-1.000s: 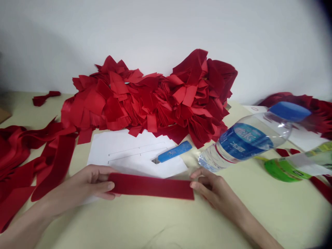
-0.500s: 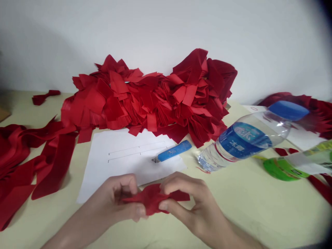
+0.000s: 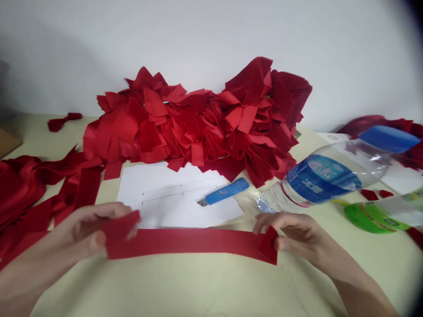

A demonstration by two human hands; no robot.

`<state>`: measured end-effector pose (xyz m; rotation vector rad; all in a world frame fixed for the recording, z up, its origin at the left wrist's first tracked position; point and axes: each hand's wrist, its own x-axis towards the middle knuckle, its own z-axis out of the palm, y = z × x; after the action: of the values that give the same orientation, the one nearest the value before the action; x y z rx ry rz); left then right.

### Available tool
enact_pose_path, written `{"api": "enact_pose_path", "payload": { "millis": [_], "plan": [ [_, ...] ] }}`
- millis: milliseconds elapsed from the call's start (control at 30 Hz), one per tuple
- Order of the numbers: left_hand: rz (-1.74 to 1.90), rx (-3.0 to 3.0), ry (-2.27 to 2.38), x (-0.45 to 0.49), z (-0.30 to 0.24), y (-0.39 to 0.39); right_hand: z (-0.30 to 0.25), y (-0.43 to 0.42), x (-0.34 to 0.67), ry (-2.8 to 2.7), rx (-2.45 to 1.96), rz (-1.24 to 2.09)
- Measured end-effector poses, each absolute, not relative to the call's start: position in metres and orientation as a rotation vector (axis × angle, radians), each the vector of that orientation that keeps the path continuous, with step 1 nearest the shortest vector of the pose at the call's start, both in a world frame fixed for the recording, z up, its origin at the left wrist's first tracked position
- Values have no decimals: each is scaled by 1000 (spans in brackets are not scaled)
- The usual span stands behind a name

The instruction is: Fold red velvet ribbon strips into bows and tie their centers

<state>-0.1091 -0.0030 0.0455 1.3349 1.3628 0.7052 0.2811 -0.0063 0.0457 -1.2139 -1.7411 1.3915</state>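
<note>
A red ribbon [image 3: 191, 241] is stretched level between my two hands, near the front of the table. My left hand [image 3: 89, 229] pinches it at the left, where its end folds back over and sticks up; this hand is a little blurred. At the other end, my right hand [image 3: 294, 235] grips the ribbon between thumb and fingers, and a short folded flap stands up there. Just beyond the ribbon lies a white sheet of paper [image 3: 161, 211] with ruled, marked lines. On the sheet's right edge rests a blue box cutter [image 3: 228, 191].
Behind the paper rises a large heap of red ribbon pieces [image 3: 198, 127]. Long red ribbons [image 3: 23, 180] lie at the left. A water bottle [image 3: 324, 178] with a blue cap and a green-labelled bottle [image 3: 370, 218] stand to the right. A small red bow [image 3: 64, 121] lies far left.
My hands have moved apart, left and right. The red ribbon, bunched up between them before, is now drawn out into a long strip. The view has shifted slightly.
</note>
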Motion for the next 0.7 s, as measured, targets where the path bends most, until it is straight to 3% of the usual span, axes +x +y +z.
{"api": "enact_pose_path", "payload": {
  "millis": [233,700],
  "plan": [
    [278,1825,1140,-41,39,-2,45,-2,268,-2007,-1304,1365],
    [281,2305,1128,-34,21,-5,36,0,258,-2298,-1402,1023]
  ]
}}
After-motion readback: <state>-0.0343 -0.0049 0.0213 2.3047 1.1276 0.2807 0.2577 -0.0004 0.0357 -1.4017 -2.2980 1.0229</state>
